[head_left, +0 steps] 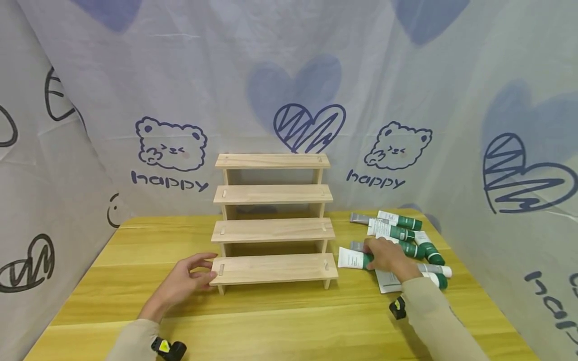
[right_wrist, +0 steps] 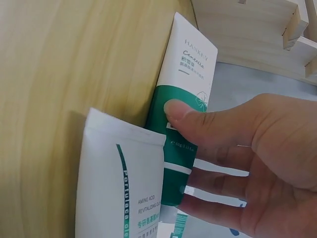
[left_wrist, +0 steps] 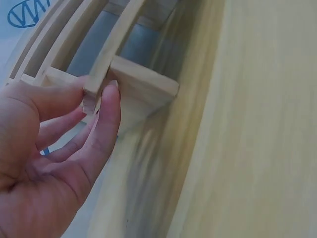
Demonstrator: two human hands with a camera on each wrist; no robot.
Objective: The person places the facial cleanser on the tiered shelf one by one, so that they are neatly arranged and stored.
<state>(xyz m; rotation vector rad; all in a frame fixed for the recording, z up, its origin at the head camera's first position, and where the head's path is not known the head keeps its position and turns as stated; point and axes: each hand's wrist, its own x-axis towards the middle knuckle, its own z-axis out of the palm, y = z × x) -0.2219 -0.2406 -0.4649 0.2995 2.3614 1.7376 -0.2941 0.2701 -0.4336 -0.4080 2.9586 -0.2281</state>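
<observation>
My left hand [head_left: 182, 278] is at the left end of a four-step wooden display shelf [head_left: 274, 268]. In the left wrist view its thumb and a fingertip pinch the end of the lowest board [left_wrist: 94, 94], beside the upright support [left_wrist: 143, 82]. Over on the right, my right hand [head_left: 388, 255] holds a white and green squeeze tube [right_wrist: 185, 64], thumb across the green part and the other fingers behind it. The tube's white end points toward the shelf. A white tube [right_wrist: 121, 183] with a green stripe lies close alongside, overlapping it in the right wrist view.
Several more white and green tubes [head_left: 399, 220] and grey ones [head_left: 361, 218] lie in a loose pile on the yellow wooden table [head_left: 253, 326], right of the shelf. A white curtain [head_left: 226, 75] printed with hearts and bears hangs behind and along both sides.
</observation>
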